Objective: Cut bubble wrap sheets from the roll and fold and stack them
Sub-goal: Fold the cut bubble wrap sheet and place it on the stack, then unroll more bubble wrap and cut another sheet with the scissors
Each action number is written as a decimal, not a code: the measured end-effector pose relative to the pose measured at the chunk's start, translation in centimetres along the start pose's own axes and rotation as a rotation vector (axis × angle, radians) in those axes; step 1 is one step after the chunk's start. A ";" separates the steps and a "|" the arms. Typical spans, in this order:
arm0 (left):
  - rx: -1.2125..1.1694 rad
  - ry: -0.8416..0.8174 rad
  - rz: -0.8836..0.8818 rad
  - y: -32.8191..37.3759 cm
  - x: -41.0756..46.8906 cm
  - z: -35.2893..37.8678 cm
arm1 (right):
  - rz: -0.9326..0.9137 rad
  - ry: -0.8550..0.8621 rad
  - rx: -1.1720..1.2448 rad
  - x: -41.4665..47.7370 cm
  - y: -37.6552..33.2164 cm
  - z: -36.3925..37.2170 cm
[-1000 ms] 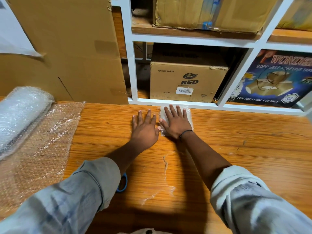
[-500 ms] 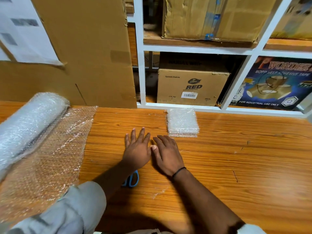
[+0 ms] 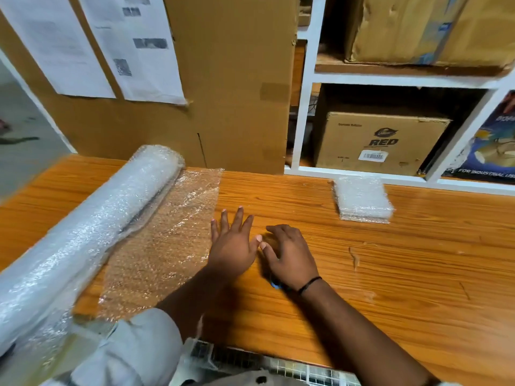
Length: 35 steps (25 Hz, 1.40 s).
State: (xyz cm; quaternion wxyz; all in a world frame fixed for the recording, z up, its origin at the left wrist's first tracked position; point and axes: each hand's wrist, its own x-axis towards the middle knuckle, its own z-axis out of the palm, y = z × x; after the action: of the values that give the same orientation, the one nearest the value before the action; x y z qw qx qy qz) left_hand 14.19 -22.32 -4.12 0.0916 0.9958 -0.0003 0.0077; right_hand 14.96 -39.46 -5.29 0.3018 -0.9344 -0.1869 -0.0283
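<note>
Broadly, a wooden table (image 3: pixel 418 274) fills the view. The bubble wrap roll (image 3: pixel 97 227) lies slantwise along its left side, with a loose sheet (image 3: pixel 167 246) unrolled flat from it toward the middle. A folded stack (image 3: pixel 362 199) of bubble wrap sits at the table's far edge, just below the white shelf frame (image 3: pixel 302 107), well apart from both hands and off to their right. The left hand (image 3: pixel 232 246) lies palm down with straight, spread fingers, just beside the sheet's free edge. The right hand (image 3: pixel 292 254) rests next to it, thumbs nearly touching, fingers loosely bent and holding nothing visible. A blue scissors (image 3: pixel 275 285) handle peeks from under the right wrist.
</note>
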 end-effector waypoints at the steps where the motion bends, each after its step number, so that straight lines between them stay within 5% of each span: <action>1: -0.012 0.003 -0.017 -2.0 -0.7 -0.3 | 0.011 -0.022 0.013 0.4 -1.7 1.0; 13: 0.036 -0.022 -0.075 -25.6 -8.0 -2.5 | 0.413 -0.103 -0.057 3.9 -17.7 13.5; 30: 0.045 -0.173 0.109 -22.9 -5.9 -1.2 | 0.522 0.047 -0.203 0.0 -13.1 9.2; 35: 0.023 -0.147 0.104 -20.7 -4.1 -0.8 | 0.398 0.056 -0.537 -1.3 -12.2 9.2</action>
State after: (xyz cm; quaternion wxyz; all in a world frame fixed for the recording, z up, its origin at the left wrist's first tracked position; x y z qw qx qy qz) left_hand 10.13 -1.84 -7.16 0.0791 0.9933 -0.0587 -0.0607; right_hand 8.69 -25.45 -6.30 0.0493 -0.9976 0.0218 -0.0428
